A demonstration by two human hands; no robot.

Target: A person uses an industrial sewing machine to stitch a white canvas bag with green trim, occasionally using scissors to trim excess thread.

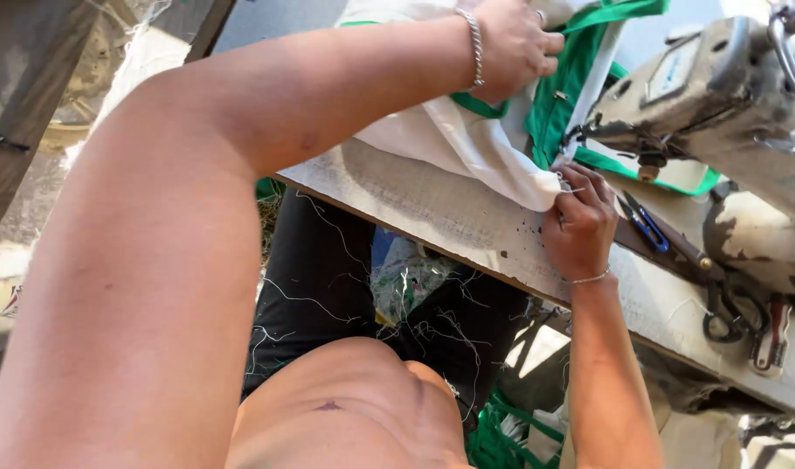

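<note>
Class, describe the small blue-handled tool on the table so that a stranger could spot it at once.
Find the sewing machine at the table's far side. Just right of the right hand lie the snips. They alone have blue handles; the scissors farther right are dark, larger.

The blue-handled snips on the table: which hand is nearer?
Right. The right hand pinches white cloth just beside the snips; the left hand grips fabric farther away, up the table.

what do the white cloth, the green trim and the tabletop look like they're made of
White cloth: soft woven fabric, matte, since it folds and drapes. Green trim: likely woven strap or binding, slight sheen. Tabletop: seemingly worn painted wood, with a rough, speckled surface and a thick edge. Both hands grip the cloth.
</note>
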